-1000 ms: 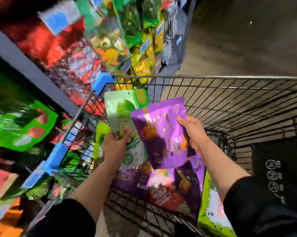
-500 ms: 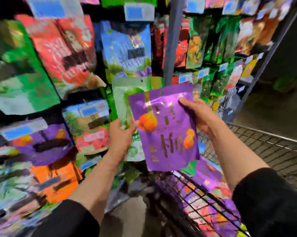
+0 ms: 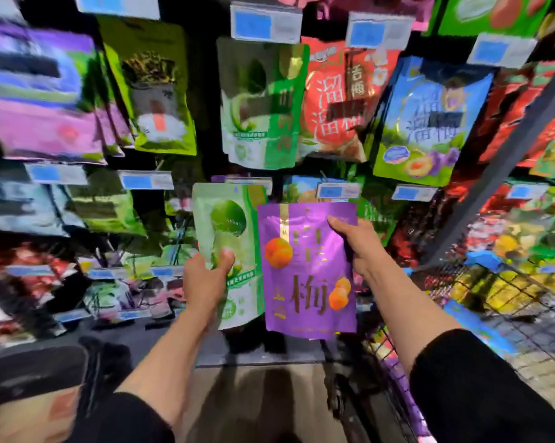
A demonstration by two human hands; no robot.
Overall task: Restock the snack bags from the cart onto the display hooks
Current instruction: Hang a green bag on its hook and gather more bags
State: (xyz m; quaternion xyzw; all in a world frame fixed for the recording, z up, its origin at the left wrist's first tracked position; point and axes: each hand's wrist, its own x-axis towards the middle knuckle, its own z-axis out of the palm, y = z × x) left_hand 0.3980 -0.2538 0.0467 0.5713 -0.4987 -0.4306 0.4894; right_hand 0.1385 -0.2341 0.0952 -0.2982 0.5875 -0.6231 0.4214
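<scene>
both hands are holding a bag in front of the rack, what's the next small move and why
Probably lift the green bag in the left hand toward the matching green bags hanging just above. The right hand holds a purple bag whose matching row isn't clearly visible here.

Display rack [image 3: 506, 161] (blue-tagged hooks) with hanging snack bags [image 3: 263, 103]

Both arms wear black sleeves pushed back well up from the fingers, leaving the forearms and wrists bare. The left hand [image 3: 206, 282] and the right hand [image 3: 359, 244] carry no gloves, rings or watch that can be made out. The sleeve cloth looks plain and unmarked.
</scene>
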